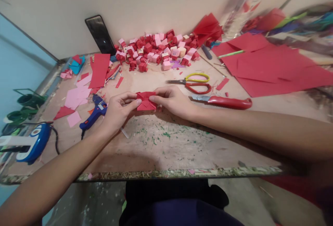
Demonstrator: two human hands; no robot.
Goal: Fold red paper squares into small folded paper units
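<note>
A small piece of folded red paper [146, 102] is held between both hands, just above the wooden table. My left hand [118, 106] pinches its left side, the thumb lying on top. On the right side, my right hand [170, 101] grips it the same way, with thumb on the paper and fingers behind. Past my right hand lie scissors [191, 82] with one yellow and one red handle. A red-handled knife [229, 102] rests beside my right wrist. Close to my left hand sits a blue glue gun [94, 113].
Many small red and pink folded paper cubes [156, 50] are heaped along the wall. A phone [100, 33] leans there. Large red paper sheets [270, 66] lie at right, pink paper pieces [76, 96] at left. A blue-and-white device [39, 142] stands at the left edge.
</note>
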